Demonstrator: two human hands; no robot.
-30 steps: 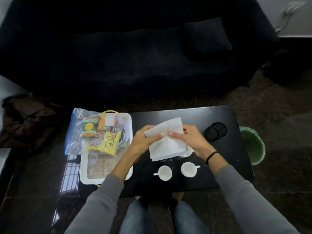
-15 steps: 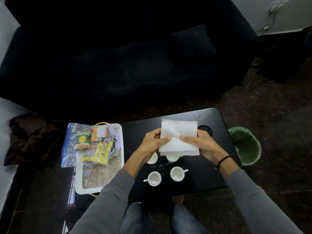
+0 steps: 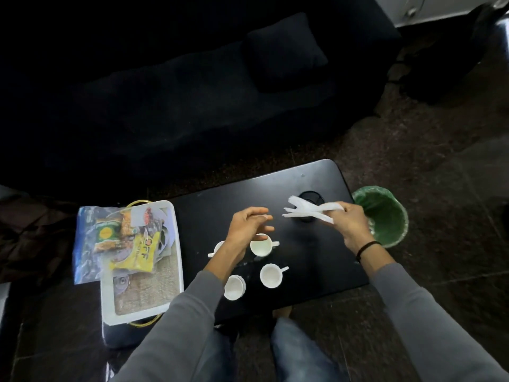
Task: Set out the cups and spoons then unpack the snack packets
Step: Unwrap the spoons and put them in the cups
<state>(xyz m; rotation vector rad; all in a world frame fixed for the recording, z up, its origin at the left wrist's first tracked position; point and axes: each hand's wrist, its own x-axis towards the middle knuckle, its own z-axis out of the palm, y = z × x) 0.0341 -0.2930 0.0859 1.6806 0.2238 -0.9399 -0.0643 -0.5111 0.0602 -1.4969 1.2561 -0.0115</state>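
Several small white cups stand on the black table: one just below my left hand, one nearer me, one beside my left forearm, and one partly hidden behind my left wrist. My right hand grips a folded white tissue over the table's right part. My left hand hovers empty, fingers loosely spread. A clear bag of snack packets lies across the white tray at the left.
A green-lined bin stands right of the table. A round black recess sits in the table under the tissue. A dark sofa with a cushion fills the far side. A dark cloth lies at the far left.
My left hand has let go of the tissue. My right hand has carried it to the right, toward the bin, and it is now crumpled narrower.
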